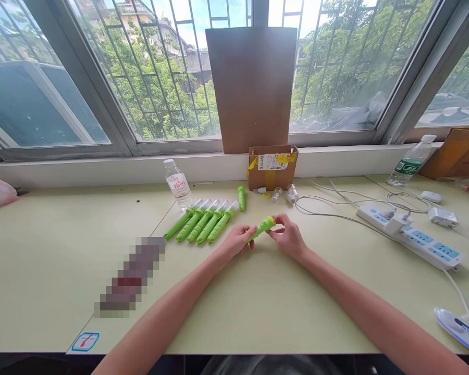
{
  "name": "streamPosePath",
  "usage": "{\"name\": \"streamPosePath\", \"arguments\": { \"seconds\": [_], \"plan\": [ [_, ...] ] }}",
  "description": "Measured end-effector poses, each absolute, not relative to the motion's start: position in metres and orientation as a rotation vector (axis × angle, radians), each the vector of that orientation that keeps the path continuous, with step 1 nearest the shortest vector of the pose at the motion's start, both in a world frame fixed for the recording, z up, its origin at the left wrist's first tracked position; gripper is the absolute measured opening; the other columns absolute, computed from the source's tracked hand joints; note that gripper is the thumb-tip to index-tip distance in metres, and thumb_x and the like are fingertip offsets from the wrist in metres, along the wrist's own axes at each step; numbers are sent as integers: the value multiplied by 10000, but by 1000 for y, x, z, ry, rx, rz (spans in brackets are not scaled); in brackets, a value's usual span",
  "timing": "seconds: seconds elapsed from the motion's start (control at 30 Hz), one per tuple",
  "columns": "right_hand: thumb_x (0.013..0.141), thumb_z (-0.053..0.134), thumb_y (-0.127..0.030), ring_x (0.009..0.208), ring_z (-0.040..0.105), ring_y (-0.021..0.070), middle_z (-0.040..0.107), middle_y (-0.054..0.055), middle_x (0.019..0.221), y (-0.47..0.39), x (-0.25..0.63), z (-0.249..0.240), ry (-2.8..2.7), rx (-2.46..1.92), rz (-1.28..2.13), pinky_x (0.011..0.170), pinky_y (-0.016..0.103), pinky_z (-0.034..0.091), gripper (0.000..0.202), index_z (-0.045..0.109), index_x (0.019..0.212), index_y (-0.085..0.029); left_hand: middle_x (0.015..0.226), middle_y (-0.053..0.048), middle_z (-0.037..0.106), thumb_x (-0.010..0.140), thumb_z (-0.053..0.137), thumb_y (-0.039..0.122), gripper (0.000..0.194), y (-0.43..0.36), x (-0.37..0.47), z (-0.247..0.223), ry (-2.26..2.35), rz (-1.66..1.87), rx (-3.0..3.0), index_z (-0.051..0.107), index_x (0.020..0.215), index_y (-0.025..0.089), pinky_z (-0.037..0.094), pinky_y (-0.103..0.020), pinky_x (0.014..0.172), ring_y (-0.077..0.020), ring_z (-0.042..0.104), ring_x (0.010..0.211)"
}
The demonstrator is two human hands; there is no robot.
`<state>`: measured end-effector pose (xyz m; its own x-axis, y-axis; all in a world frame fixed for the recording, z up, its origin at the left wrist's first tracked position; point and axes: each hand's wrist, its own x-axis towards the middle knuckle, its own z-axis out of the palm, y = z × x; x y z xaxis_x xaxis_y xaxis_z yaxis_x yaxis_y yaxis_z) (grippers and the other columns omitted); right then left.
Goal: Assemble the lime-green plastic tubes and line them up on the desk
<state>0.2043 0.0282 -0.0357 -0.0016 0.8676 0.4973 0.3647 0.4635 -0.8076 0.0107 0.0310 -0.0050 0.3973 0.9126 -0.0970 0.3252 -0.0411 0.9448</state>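
Wrapped around the lower part of a green tube (261,228), my left hand (239,239) holds it tilted up to the right. At its upper end is a yellow ring (272,221), which the fingers of my right hand (287,237) pinch. Several green tubes with clear caps (203,221) lie side by side to the left of my hands. Behind my hands lies another green tube (241,198) without a clear cap. Near the cardboard box are a loose yellow ring (266,195) and clear caps (276,194).
A water bottle (179,185) stands behind the row of tubes. The open cardboard box (272,169) sits by the window sill. To the right are a white power strip (410,234), cables, and another bottle (411,160). A blurred dark patch (131,276) is at the left.
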Motion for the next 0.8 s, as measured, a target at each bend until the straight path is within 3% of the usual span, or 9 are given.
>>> {"name": "streamPosePath", "arguments": {
  "seconds": [0.2, 0.5, 0.8],
  "plan": [
    [755, 653, -467, 842, 656, 201, 674, 70, 995, 27, 202, -36, -1575, -1031, 546, 705, 426, 609, 310, 504, 863, -218, 595, 23, 639, 683, 687, 532, 418, 32, 8, -5, 1137, 711, 1585, 522, 846, 184, 213, -177, 341, -39, 334, 343],
    [749, 665, -432, 810, 663, 195, 681, 66, 977, 26, 204, -37, -1572, -1034, 543, 707, 412, 607, 281, 517, 848, -215, 698, -27, 660, 746, 603, 557, 399, 28, 12, -5, 1154, 753, 1624, 535, 757, 165, 338, -182, 349, -97, 542, 439],
    [731, 675, -403, 850, 646, 198, 640, 53, 921, 30, 205, -39, -1574, -1096, 651, 674, 364, 608, 292, 498, 859, -210, 587, 19, 590, 795, 518, 581, 422, 30, 14, -10, 1208, 732, 1707, 518, 726, 165, 291, -182, 332, -62, 439, 363]
  ]
}}
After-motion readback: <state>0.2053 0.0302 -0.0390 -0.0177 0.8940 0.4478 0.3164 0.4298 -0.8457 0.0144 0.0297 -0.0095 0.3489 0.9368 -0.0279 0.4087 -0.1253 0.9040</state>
